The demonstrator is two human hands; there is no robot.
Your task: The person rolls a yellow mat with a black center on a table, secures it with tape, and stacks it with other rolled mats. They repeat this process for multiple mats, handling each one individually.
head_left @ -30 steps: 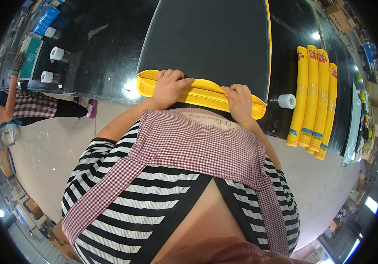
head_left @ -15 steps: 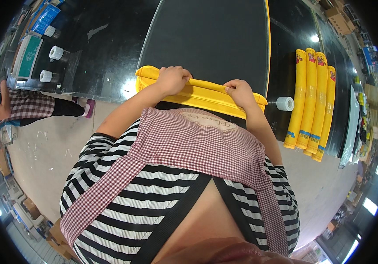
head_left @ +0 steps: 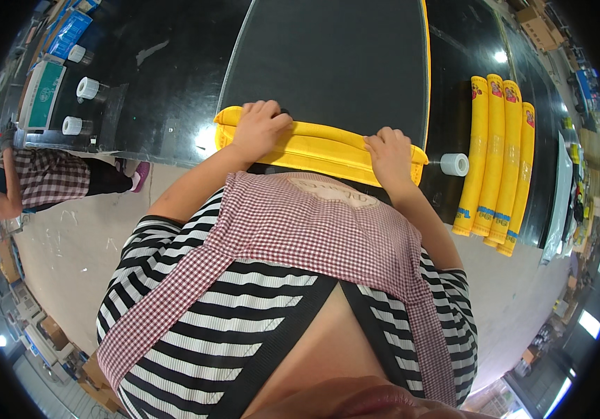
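The person is wearing a short-sleeved top (head_left: 174,307) in black and white horizontal stripes, its bands wrapping around both shoulders and ending well above the elbows, so both forearms are showing bare. Over the top, a bib apron (head_left: 314,230) in a fine red and white gingham check is covering the chest. Near the apron's upper edge a pale, rounded patch (head_left: 331,190) with faint markings is showing. Below that patch the apron is splitting into two broad checked straps, one running over each shoulder. Between the straps, a wide black band is edging the top's V-shaped neckline. The hands are bare.
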